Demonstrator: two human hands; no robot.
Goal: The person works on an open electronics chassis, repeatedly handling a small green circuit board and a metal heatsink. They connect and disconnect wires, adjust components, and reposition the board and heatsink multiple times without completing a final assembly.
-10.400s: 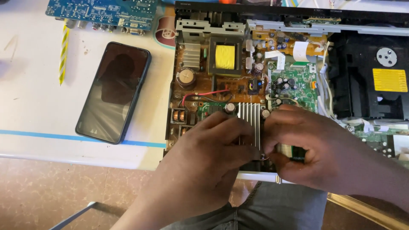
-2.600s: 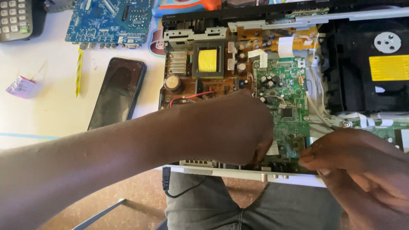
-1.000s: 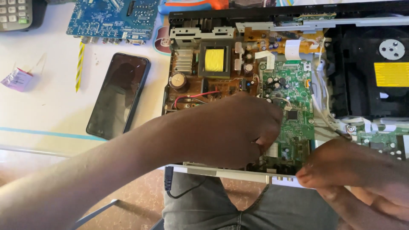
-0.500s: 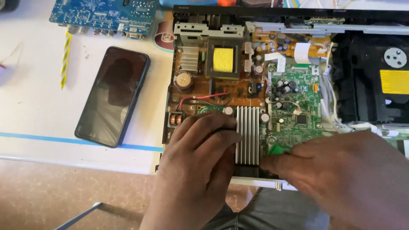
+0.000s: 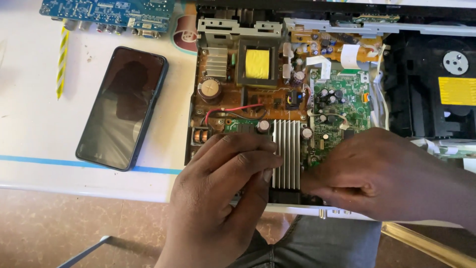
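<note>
Both hands grip the ribbed silver aluminium heatsink: left hand fingertips touching its edge, right hand pinching its corner, over the brown circuit board; freeing it appears to need an even upward pull.

The counter was white and glossy, with a thin blue stripe running across it near its front edge, which stood over a brown speckled floor; a dark smartphone lay face up on it, screen off, its lower end crossing the stripe; a yellow-and-white striped stick lay to the phone's left, well apart from it; a blue circuit board rested along the far edge, above the phone; an opened disc player chassis sat on the right part of the counter, just beside the phone, its boards exposed and its near edge overhanging the counter's front.
</note>
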